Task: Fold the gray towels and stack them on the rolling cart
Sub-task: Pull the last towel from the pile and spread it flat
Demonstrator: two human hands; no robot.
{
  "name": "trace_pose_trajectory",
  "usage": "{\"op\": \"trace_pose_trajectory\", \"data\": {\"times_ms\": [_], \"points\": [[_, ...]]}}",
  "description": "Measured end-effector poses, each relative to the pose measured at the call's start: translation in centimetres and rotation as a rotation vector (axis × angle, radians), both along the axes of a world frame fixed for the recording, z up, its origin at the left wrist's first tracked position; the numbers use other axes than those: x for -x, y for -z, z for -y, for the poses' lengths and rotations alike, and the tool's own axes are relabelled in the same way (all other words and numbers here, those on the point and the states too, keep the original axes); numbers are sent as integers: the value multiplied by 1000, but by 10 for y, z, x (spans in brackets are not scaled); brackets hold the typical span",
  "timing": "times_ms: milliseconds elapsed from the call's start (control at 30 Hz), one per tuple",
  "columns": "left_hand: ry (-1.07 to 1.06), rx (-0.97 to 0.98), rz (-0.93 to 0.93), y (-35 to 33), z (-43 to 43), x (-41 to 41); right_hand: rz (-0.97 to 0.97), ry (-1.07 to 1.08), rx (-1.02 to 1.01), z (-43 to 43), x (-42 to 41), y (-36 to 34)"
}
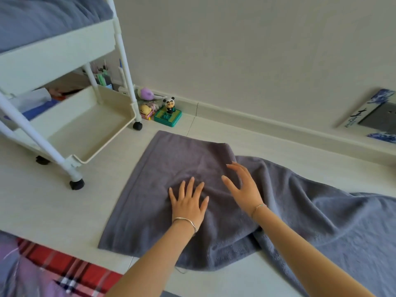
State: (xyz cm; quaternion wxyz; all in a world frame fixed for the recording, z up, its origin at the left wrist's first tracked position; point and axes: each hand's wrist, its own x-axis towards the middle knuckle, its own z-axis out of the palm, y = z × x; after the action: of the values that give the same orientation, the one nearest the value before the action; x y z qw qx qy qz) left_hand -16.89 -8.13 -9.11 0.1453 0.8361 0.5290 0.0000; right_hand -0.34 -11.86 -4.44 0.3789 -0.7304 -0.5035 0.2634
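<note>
The towel (162, 168) lies on the floor (53, 200). Its folded part is at centre and the unfolded length runs toward 4 o'clock. The left hand (188, 206) presses flat on the fold, fingers straight and spread. The right hand (244, 189) hovers at its 2 o'clock, fingers released and holding nothing. The cloth looks soft, limp and light, so take it at corners or hem. The cart (64, 46) stands at 10 o'clock.

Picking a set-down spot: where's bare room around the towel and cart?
Bare floor: strip between cart and the spread towel's left edge; band between towel and baseboard. The cart's bottom tray shows bare. Crowded: toys by the baseboard near the cart's wheel; top tray full of gray towels.
</note>
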Motion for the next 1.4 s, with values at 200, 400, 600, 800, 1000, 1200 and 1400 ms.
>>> {"op": "trace_pose_trajectory", "data": {"times_ms": [200,400,600,800,1000,1200,1400], "points": [[30,-33,-94,11,-31,27,127,-58,32,22,-16,7],[-21,-146,-43,0,-56,42,135,36,14,65,-31,15],[78,-88,204,-6,26,6,208,191,15,119,-43,34],[103,-26,-11,12,23,5,360,55,306,131,-87,49],[207,-70,-40,22,9,24,436,21,218,123,-81,32],[215,-62,-78,22,26,49,619,-357,78,143,-14,54],[226,-41,-78,5,34,37,694,-372,78,151,-21,53]]}}
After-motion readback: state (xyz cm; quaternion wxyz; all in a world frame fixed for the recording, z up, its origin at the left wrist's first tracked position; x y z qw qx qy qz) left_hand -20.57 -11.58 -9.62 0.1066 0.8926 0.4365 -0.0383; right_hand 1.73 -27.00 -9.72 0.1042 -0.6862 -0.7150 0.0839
